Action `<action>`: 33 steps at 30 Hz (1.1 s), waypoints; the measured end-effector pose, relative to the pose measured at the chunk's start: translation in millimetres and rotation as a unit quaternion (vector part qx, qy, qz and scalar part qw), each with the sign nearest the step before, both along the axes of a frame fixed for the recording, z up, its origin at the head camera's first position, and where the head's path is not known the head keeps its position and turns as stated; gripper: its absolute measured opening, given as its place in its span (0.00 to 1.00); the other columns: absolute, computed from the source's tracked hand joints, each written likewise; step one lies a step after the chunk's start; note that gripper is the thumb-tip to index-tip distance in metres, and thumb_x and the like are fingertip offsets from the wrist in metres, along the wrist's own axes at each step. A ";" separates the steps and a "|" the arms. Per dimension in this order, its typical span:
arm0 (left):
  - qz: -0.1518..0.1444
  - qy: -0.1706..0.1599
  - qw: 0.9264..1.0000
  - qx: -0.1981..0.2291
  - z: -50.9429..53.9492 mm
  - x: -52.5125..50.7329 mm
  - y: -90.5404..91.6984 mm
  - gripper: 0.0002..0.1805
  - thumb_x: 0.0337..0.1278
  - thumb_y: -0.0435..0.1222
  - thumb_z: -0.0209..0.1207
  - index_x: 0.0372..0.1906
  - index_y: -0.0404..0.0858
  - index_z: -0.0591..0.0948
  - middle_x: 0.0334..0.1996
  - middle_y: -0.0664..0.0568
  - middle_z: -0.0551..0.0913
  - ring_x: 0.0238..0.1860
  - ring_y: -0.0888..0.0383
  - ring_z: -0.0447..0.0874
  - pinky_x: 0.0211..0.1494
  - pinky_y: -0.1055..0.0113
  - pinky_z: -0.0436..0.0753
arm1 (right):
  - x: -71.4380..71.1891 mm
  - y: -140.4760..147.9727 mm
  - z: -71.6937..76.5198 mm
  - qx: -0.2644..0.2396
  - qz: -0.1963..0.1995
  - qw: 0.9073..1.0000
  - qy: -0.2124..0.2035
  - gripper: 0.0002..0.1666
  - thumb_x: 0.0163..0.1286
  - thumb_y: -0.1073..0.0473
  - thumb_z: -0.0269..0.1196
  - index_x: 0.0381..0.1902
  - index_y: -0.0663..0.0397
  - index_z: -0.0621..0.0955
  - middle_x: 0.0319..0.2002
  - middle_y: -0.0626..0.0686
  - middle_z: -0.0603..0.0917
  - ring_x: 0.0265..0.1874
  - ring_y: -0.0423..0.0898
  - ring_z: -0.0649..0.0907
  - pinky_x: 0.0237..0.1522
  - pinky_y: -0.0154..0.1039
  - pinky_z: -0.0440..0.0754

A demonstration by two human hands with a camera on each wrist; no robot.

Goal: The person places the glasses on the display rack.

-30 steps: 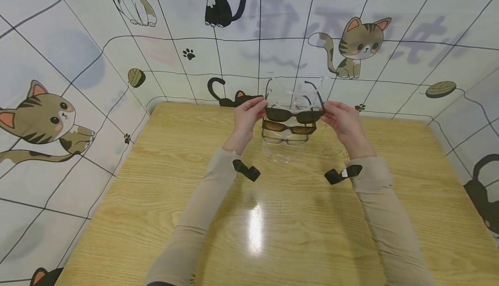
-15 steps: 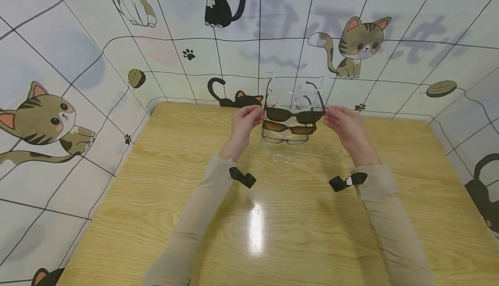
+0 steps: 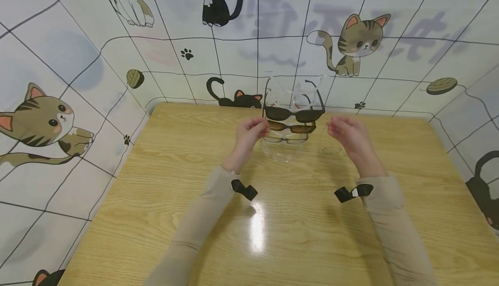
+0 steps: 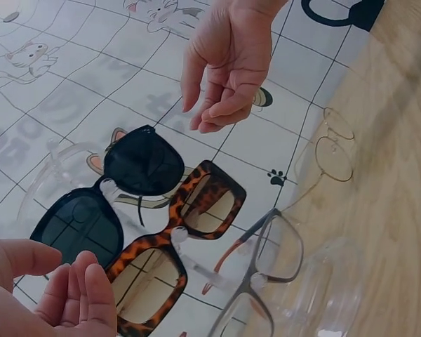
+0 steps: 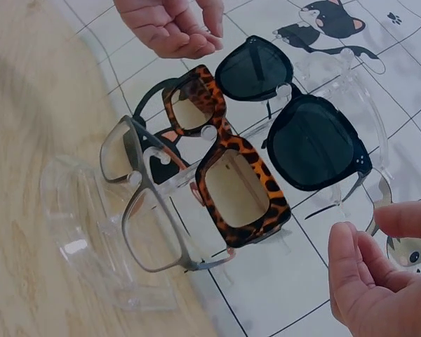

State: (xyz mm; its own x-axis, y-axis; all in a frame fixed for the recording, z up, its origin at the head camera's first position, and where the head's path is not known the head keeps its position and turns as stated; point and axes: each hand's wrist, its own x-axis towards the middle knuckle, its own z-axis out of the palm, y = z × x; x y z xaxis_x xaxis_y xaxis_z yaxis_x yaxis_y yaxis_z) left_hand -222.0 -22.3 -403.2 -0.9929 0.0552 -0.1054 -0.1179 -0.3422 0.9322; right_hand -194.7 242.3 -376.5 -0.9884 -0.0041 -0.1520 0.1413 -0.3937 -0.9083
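A clear display stand (image 5: 77, 246) holds three pairs of eyewear, one above another. Topmost are black sunglasses (image 3: 308, 115) with dark lenses. Below them sit tortoiseshell sunglasses (image 3: 302, 128) with brown-tinted lenses, and lower still grey-framed eyeglasses (image 5: 154, 193) with clear lenses. My left hand (image 3: 246, 138) is at the stand's left, overlapping the edge of the tortoiseshell pair in the head view. In the left wrist view its loosely curled fingers (image 4: 91, 291) hold nothing. On the other side my right hand (image 3: 352, 141) hovers apart from the black sunglasses, its bent fingers holding nothing.
Thin wire-rimmed eyeglasses (image 3: 332, 150) lie on the wooden table (image 3: 187, 147), right of the stand, partly behind my right hand in the head view. A wall covering with cat drawings (image 3: 362, 45) rises close behind the stand and at both sides.
Both hands gripped the black sunglasses at their sides a second ago. They have let go and drawn back toward me; the sunglasses stay at the top of the stand.
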 end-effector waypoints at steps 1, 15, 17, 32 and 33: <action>-0.003 0.000 1.000 -0.006 -1.5 1.6 1.2 0.04 0.59 0.24 0.56 0.38 0.27 0.79 0.25 0.51 0.81 0.25 0.63 0.80 0.34 0.73 0.81 | 1.2 1.2 -1.5 -0.004 0.000 1.000 -0.003 0.03 0.66 0.68 0.59 0.34 0.57 0.80 0.31 0.52 0.83 0.31 0.41 0.82 0.40 0.29 0.82; -0.043 0.004 0.999 -0.001 -21.4 20.0 32.6 0.08 0.57 0.24 0.57 0.40 0.23 0.78 0.25 0.51 0.81 0.24 0.64 0.80 0.33 0.72 0.82 | 17.7 27.8 -21.9 0.004 -0.013 1.000 -0.015 0.05 0.67 0.68 0.59 0.35 0.55 0.81 0.32 0.50 0.83 0.32 0.40 0.83 0.41 0.30 0.82; -0.049 0.008 0.999 -0.002 -25.2 21.9 38.8 0.08 0.57 0.24 0.57 0.40 0.21 0.77 0.27 0.46 0.82 0.24 0.64 0.80 0.33 0.72 0.82 | 20.0 33.3 -25.5 -0.004 -0.021 1.000 -0.017 0.05 0.66 0.68 0.59 0.35 0.56 0.81 0.31 0.51 0.84 0.32 0.40 0.84 0.40 0.30 0.82; -0.126 -0.036 0.990 -0.049 -47.2 44.4 93.6 0.10 0.56 0.25 0.59 0.43 0.23 0.80 0.28 0.47 0.83 0.24 0.64 0.80 0.36 0.70 0.84 | 33.8 72.8 -46.2 -0.023 -0.068 0.996 -0.052 0.05 0.65 0.70 0.59 0.33 0.58 0.80 0.29 0.51 0.84 0.30 0.41 0.84 0.38 0.30 0.83; -0.125 -0.036 0.990 -0.058 -48.8 45.5 97.8 0.10 0.56 0.25 0.60 0.43 0.24 0.80 0.30 0.45 0.84 0.25 0.64 0.81 0.37 0.69 0.84 | 34.4 75.2 -47.3 -0.023 -0.071 0.996 -0.054 0.05 0.65 0.70 0.59 0.33 0.57 0.80 0.29 0.51 0.84 0.30 0.40 0.84 0.38 0.30 0.83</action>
